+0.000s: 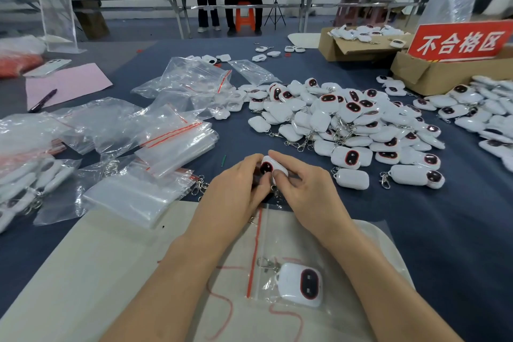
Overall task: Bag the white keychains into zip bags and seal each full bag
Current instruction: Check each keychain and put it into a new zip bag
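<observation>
Both hands together mid-frame over the dark blue cloth-covered counter [416,230]. Left hand [233,189] and right hand [302,189] each with grip clamped on one small white plastic keychain with red-ringed dark oval face [268,167], held between fingertips. Metal clip hanging below it, mostly hidden. Clear zip bag with red seal strip [256,253] flat on beige mat [97,272] near the wrists, one white keychain [301,283] inside. Large loose pile of white keychains [347,122] right of centre. Stack of empty clear zip bags [172,139] left.
</observation>
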